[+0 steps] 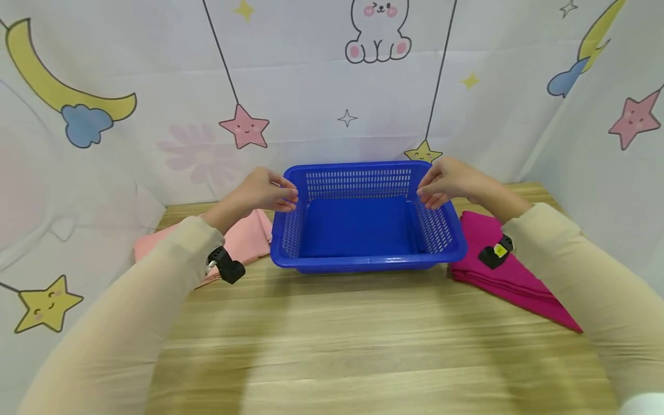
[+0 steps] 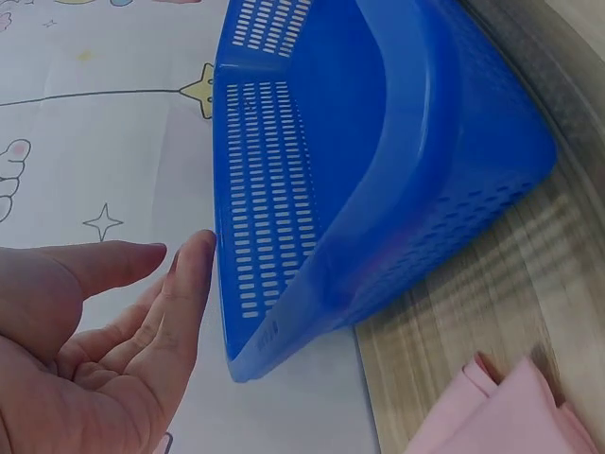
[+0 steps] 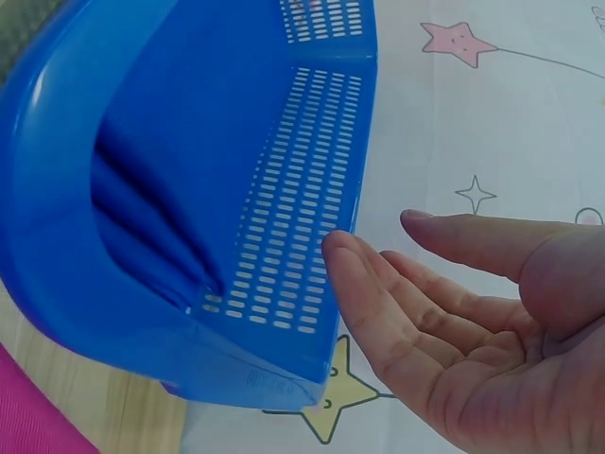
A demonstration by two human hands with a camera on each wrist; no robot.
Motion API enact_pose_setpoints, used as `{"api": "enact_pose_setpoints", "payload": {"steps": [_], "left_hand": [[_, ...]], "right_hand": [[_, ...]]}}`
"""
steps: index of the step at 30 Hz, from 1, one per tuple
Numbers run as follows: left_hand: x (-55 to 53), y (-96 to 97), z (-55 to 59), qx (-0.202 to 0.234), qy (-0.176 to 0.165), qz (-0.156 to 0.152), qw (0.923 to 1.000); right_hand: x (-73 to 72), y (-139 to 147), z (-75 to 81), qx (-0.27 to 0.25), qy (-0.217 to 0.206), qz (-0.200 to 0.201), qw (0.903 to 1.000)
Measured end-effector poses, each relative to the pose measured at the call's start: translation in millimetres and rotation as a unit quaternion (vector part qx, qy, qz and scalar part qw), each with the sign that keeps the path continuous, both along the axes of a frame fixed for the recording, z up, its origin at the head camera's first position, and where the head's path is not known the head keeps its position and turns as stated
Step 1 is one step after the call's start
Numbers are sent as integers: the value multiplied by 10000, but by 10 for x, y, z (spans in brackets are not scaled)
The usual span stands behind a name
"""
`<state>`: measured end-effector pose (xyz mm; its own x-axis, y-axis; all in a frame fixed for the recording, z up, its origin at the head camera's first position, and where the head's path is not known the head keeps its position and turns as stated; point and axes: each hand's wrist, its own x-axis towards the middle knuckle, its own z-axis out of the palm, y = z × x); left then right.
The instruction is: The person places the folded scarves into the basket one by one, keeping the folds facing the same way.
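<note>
A person in long cream sleeves point(image 1: 119, 328) holds both bare hands over a blue rectangular plastic basket point(image 1: 363, 263) with slotted sides, which stands upright on a light wood-grain table point(image 1: 373, 340) near a white fabric backdrop point(image 1: 311, 86). The left hand point(image 1: 267, 190) is at the basket's left end and the right hand point(image 1: 446, 181) at its right end, palms turned toward each other. Neither grip holds anything: in the wrist views, each thumb stands apart from loosely bent fingers. The fingertips appear close to the basket's upper edge, though whether they touch it cannot be told. Inside the basket, a blue cloth point(image 1: 358, 227) covers the bottom, its folds showing along the right end. A folded light pink cloth point(image 1: 246, 242) lies on the table just beside the basket's left end, partly behind the left arm; a folded magenta cloth point(image 1: 510, 279) lies beside the right end, one corner pointing toward the front. A small black device point(image 1: 228, 266) is worn at each wrist. Pink and yellow stars, moons, blue clouds and a winking white animal decorate the backdrop.
</note>
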<state>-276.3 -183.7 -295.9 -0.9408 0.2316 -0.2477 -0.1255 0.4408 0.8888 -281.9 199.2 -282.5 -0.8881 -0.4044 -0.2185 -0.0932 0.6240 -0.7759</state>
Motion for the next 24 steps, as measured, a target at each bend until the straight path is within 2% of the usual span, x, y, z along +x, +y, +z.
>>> {"api": "enact_pose_setpoints", "payload": {"steps": [6, 13, 19, 24], "left_hand": [[51, -116, 57, -16, 69, 45, 10000], [104, -235, 73, -47, 110, 170, 9998], [164, -363, 70, -124, 130, 266, 9995], [218, -469, 55, -65, 39, 271, 9996]], "right_hand": [[19, 15, 21, -3, 0, 6, 10000], [38, 65, -15, 24, 60, -5, 10000], [38, 136, -61, 30, 275, -149, 9995], [67, 199, -74, 280, 571, -362, 9973]]}}
